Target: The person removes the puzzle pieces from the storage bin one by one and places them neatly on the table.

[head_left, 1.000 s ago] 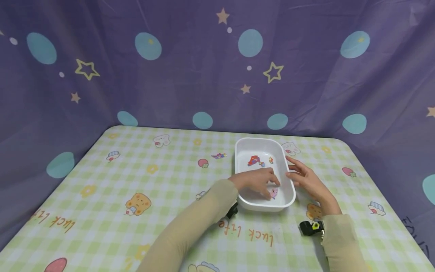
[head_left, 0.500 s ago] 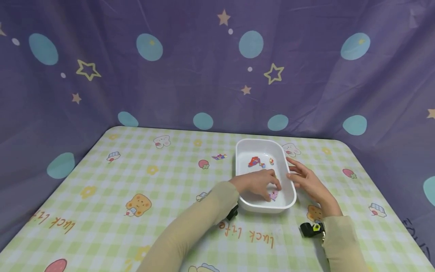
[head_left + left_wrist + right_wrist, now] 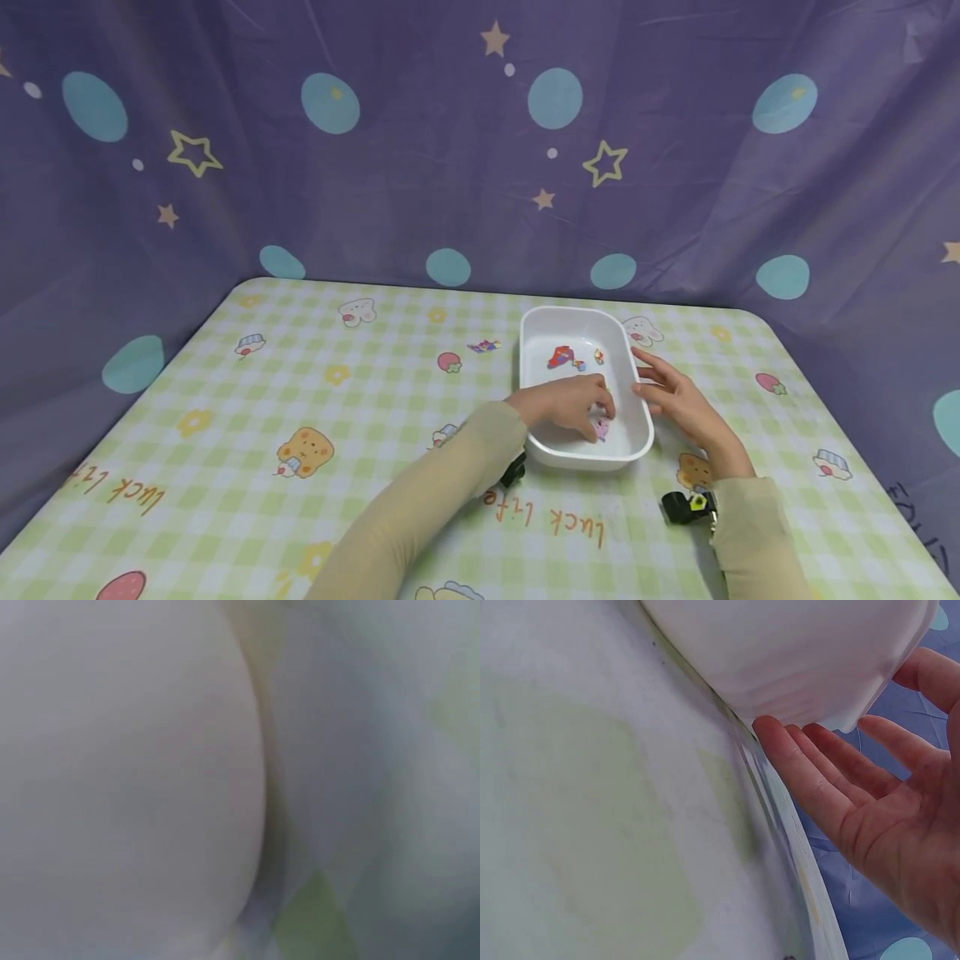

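Observation:
A white rectangular box (image 3: pixel 577 461) stands on the table, holding several small flat colourful pieces. My left hand (image 3: pixel 567 405) reaches inside it over the left wall. Its curled thumb and fingers close about a small pink cartoon piece (image 3: pixel 602 429) near the box's front. Farther back in the box lie a red piece (image 3: pixel 559 357), a small blue one (image 3: pixel 579 365) and a small orange one (image 3: pixel 598 356). My right hand (image 3: pixel 907 802) steadies the box's right side from outside, fingers spread and fairly straight against the wall. The left wrist view is blurred and shows only the box's wall.
Left of the box, a colourful flat piece (image 3: pixel 484 346) lies on the checked tablecloth (image 3: pixel 390 375), though it could be a print. Cartoon prints cover the cloth. A purple curtain (image 3: pixel 420 167) hangs behind the table's far edge.
My left thumb and fingers have drawn closer together around the pink piece, which shifts slightly. The right hand and the box keep their places.

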